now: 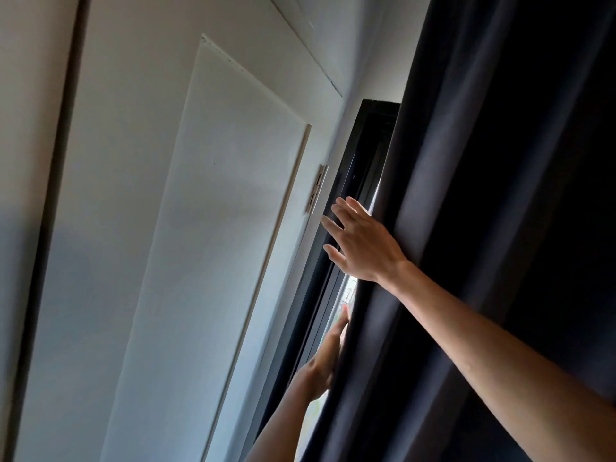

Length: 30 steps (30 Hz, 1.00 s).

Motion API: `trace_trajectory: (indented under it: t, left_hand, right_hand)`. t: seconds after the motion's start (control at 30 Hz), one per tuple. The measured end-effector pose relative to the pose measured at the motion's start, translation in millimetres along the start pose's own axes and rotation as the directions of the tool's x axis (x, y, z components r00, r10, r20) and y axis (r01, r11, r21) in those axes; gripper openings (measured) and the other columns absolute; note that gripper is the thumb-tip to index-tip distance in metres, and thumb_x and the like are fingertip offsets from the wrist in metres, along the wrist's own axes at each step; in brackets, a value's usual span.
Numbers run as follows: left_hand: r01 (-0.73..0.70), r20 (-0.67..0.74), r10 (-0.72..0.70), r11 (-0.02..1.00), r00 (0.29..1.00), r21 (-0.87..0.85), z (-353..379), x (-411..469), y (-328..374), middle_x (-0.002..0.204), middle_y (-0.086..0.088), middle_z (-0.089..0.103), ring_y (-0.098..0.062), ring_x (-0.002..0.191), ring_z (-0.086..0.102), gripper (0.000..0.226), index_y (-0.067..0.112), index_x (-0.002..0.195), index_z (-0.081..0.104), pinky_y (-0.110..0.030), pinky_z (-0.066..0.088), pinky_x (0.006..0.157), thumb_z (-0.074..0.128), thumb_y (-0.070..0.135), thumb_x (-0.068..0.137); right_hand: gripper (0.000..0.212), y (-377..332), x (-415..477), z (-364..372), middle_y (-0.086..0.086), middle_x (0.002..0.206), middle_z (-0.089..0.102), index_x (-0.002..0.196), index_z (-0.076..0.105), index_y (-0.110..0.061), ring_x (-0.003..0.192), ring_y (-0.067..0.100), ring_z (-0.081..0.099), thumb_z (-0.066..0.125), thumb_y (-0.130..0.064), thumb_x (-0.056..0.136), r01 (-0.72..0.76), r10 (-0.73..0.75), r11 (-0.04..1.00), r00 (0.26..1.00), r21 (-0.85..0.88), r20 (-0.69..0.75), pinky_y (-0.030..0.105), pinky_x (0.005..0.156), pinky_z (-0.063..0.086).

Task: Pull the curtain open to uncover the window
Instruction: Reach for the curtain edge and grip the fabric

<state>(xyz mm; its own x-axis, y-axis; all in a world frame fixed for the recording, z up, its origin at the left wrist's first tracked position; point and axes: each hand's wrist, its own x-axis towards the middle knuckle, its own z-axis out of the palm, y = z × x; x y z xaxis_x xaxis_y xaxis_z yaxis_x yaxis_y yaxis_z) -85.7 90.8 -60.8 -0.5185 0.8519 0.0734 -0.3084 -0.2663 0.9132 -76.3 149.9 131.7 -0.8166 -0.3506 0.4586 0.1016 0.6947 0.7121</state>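
A dark navy curtain (483, 201) hangs in heavy folds over the right half of the view and covers most of the window. Only a narrow strip of the black window frame (363, 151) and a bright sliver of glass (348, 291) show at the curtain's left edge. My right hand (361, 243) is at that edge, high up, fingers spread and flat, gripping nothing. My left hand (328, 356) is lower, slipped edge-on between the curtain's edge and the window frame, fingers straight; part of it is hidden by the fabric.
A white panelled door (200, 245) fills the left and middle, with a metal hinge (316, 190) right beside the window frame. A dark door-frame strip (50, 195) runs down the far left. White wall (363, 45) lies above the window.
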Motion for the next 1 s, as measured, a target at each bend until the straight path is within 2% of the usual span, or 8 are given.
trace_trajectory:
  t: [0.13, 0.33, 0.4, 0.53, 0.7, 0.8, 0.9, 1.0]
  left_hand:
    - [0.027, -0.042, -0.027, 1.0, 0.999, -0.003, -16.2, -4.5, 0.5, 0.14, -0.013, 0.06, -0.031, 0.124, 0.061, 0.086, 0.02, 0.135, 0.06, -0.049, 0.045, 0.11, 0.052, 0.082, 0.077]
    - [-0.037, -0.133, 0.063, 0.981, 0.989, 0.188, -18.2, -13.0, 1.8, 0.12, 0.008, 0.072, -0.012, 0.116, 0.064, 0.074, 0.037, 0.119, 0.07, -0.038, 0.037, 0.113, 0.044, 0.089, 0.073]
    - [-0.068, -0.224, 0.129, 0.962, 0.966, 0.263, -18.0, -14.9, 2.7, 0.108, 0.021, 0.063, 0.004, 0.102, 0.054, 0.062, 0.044, 0.109, 0.067, -0.027, 0.034, 0.101, 0.038, 0.088, 0.076]
    - [-0.104, -0.345, 0.224, 0.937, 0.912, 0.333, -17.7, -14.4, 7.4, 0.087, 0.001, 0.057, -0.01, 0.077, 0.051, 0.075, 0.027, 0.086, 0.068, -0.018, 0.034, 0.059, 0.032, 0.092, 0.073]
    - [-0.095, -0.439, 0.277, 0.915, 0.855, 0.393, -14.6, -9.3, 5.5, 0.089, -0.008, 0.077, -0.014, 0.078, 0.07, 0.085, 0.008, 0.09, 0.076, -0.025, 0.053, 0.072, 0.032, 0.081, 0.084]
    - [-0.101, -0.508, 0.347, 0.888, 0.788, 0.449, -5.4, -5.5, 1.8, 0.072, -0.008, 0.074, -0.021, 0.07, 0.071, 0.093, 0.009, 0.076, 0.072, -0.044, 0.057, 0.076, 0.027, 0.091, 0.074]
    - [-0.091, -0.592, 0.425, 0.856, 0.684, 0.509, 11.7, -2.4, -7.6, 0.071, -0.015, 0.069, -0.032, 0.075, 0.069, 0.09, 0.008, 0.065, 0.058, -0.04, 0.045, 0.06, 0.025, 0.091, 0.074]
    - [-0.052, -0.618, 0.504, 0.798, 0.603, 0.601, 35.3, -3.4, -14.7, 0.078, -0.018, 0.071, -0.035, 0.081, 0.068, 0.079, 0.011, 0.061, 0.054, -0.041, 0.043, 0.062, 0.026, 0.081, 0.084]
  right_hand:
    - [0.058, -0.8, -3.1, -4.1, 0.026, 0.139, 0.053, 0.133, 0.055, -0.004, 0.141, 0.036, 0.039, 0.049, -0.048, 0.095, -0.01, 0.011, 0.999, 1.0, -0.031, 0.014, 0.042, 0.124, 0.018]
    - [0.057, -6.9, 0.8, -11.4, 0.027, 0.132, 0.059, 0.123, 0.064, -0.004, 0.137, 0.036, 0.044, 0.049, -0.052, 0.095, 0.026, -0.02, 0.997, 0.997, -0.072, 0.077, 0.043, 0.124, 0.016]
    - [0.055, -6.9, -1.8, -12.9, 0.026, 0.123, 0.064, 0.114, 0.068, -0.005, 0.132, 0.037, 0.049, 0.049, -0.052, 0.094, 0.03, -0.022, 0.996, 0.995, -0.087, 0.094, 0.046, 0.124, 0.016]
    - [0.06, -3.1, -11.1, -12.6, 0.019, 0.099, 0.073, 0.099, 0.075, -0.01, 0.115, 0.034, 0.059, 0.041, -0.059, 0.094, 0.046, -0.025, 0.985, 0.991, -0.166, 0.131, 0.049, 0.124, 0.008]
    - [0.068, 2.4, -23.0, -20.9, 0.015, 0.096, 0.073, 0.094, 0.076, -0.01, 0.108, 0.029, 0.06, 0.041, -0.067, 0.091, 0.077, -0.055, 0.982, 0.99, -0.172, 0.129, 0.047, 0.124, 0.01]
    - [0.071, 5.3, -30.3, -26.9, 0.014, 0.102, 0.071, 0.098, 0.075, -0.011, 0.111, 0.029, 0.059, 0.041, -0.072, 0.088, 0.105, -0.078, 0.974, 0.987, -0.203, 0.137, 0.047, 0.123, 0.013]
    - [0.071, 9.3, -38.1, -30.8, 0.013, 0.106, 0.071, 0.1, 0.074, -0.012, 0.114, 0.029, 0.058, 0.044, -0.074, 0.085, 0.106, -0.075, 0.972, 0.985, -0.209, 0.153, 0.047, 0.123, 0.014]
    - [0.072, 18.7, -49.9, -33.5, 0.013, 0.107, 0.072, 0.101, 0.075, -0.011, 0.115, 0.029, 0.058, 0.046, -0.075, 0.083, 0.114, -0.088, 0.971, 0.988, -0.21, 0.127, 0.046, 0.123, 0.015]
